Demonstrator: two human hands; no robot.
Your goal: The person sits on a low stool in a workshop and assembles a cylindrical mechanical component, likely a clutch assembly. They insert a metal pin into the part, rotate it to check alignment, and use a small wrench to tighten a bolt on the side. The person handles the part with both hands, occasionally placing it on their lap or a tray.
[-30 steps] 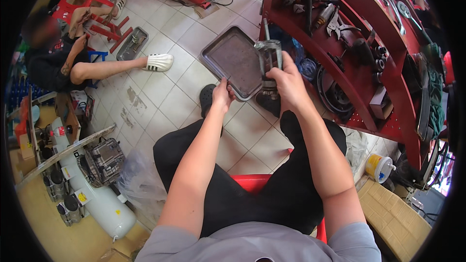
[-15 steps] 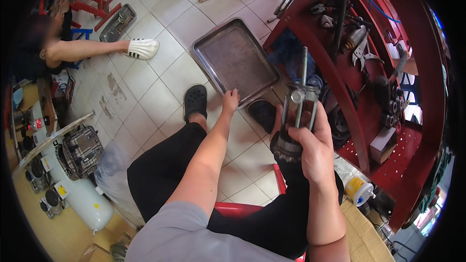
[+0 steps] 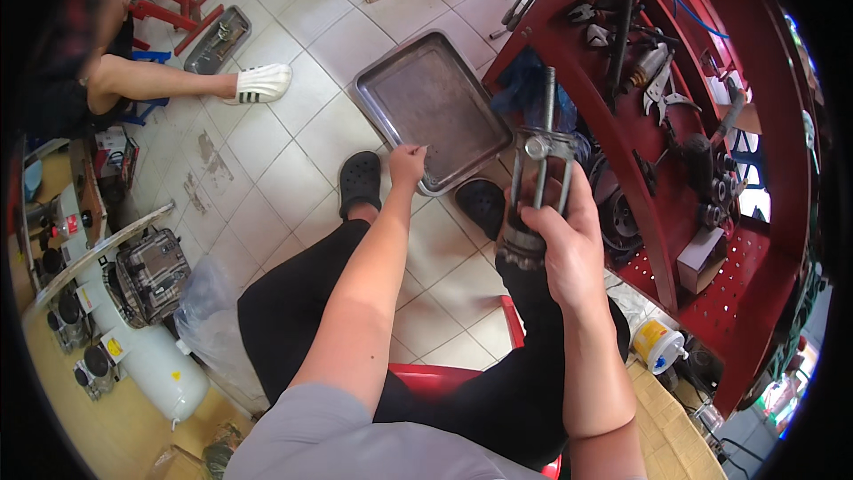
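Note:
My right hand (image 3: 573, 244) is wrapped round a metal gear puller (image 3: 540, 147), raised over my right knee. Its long threaded rod points up and away from me, and parallel bars run down to a dark toothed metal part (image 3: 521, 244) at the near end. Over the near left corner of a shallow metal tray (image 3: 391, 129), my left hand (image 3: 407, 165) is closed in a pinch. Something small may stick out at its fingertips, but I cannot make it out.
A red tool shelf (image 3: 613, 151) with pliers and metal parts rises close on the right. At the left, a person's leg in a white shoe (image 3: 263, 84) stretches in, near a small parts tray (image 3: 218, 41). A white cylinder tank (image 3: 164, 373) lies lower left.
My left hand has shifted a little left and away from me along the tray's edge. The puller has moved slightly left and farther from me in my right hand.

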